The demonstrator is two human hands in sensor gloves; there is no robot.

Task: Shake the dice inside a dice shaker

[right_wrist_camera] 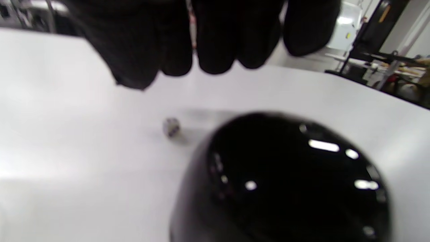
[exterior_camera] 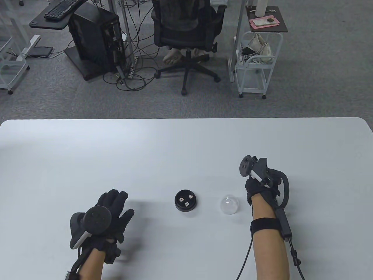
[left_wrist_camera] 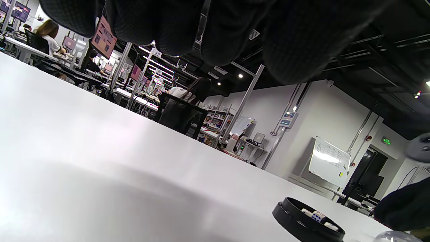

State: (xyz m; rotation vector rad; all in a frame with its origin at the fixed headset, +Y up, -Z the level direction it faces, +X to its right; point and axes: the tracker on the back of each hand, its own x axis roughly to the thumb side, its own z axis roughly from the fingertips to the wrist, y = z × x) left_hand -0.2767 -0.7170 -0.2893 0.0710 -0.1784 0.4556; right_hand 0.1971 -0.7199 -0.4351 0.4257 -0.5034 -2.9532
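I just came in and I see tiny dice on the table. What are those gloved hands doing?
Nobody is holding anything right now. Three white dice sit in a round black tray in the middle of the white table. The clear dome lid rests on the table just right of it. The left hand hovers open to the tray's left, and the right hand is beside the dome, touching neither.

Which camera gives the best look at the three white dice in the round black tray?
The table view: all three white dice show from above inside the round black tray. The left wrist view catches them low and side-on. The right wrist view is too blurred to tell.
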